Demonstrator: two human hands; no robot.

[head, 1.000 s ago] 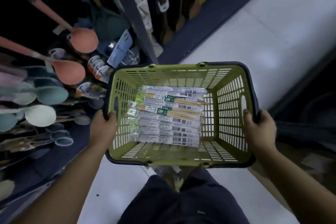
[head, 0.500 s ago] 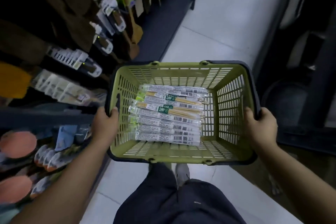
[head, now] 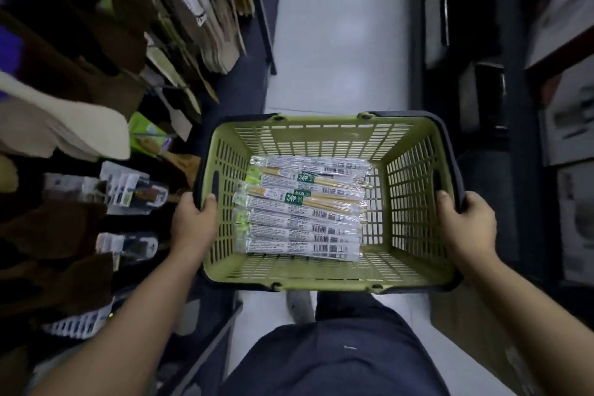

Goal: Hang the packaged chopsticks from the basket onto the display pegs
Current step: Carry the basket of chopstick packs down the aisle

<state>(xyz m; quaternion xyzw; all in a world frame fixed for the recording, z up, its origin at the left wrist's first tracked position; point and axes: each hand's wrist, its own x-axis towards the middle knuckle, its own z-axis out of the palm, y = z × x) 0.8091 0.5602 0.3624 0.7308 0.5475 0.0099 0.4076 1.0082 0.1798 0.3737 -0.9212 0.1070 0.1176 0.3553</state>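
Now both hands point(head: 193, 222) point(head: 466, 222) grip the basket point(head: 321, 135).

Dim aisle, blurred shelves at left, wide-angle edge distortion

The green basket point(head: 321, 138) has holes in its walls and a dark rim. Packs of chopsticks point(head: 305, 228) lie flat on its bottom, side by side from far to near, closer to the left wall.

Both hands' grip point(head: 193, 222) point(head: 466, 222) on chopstick-filled basket point(head: 321, 135)
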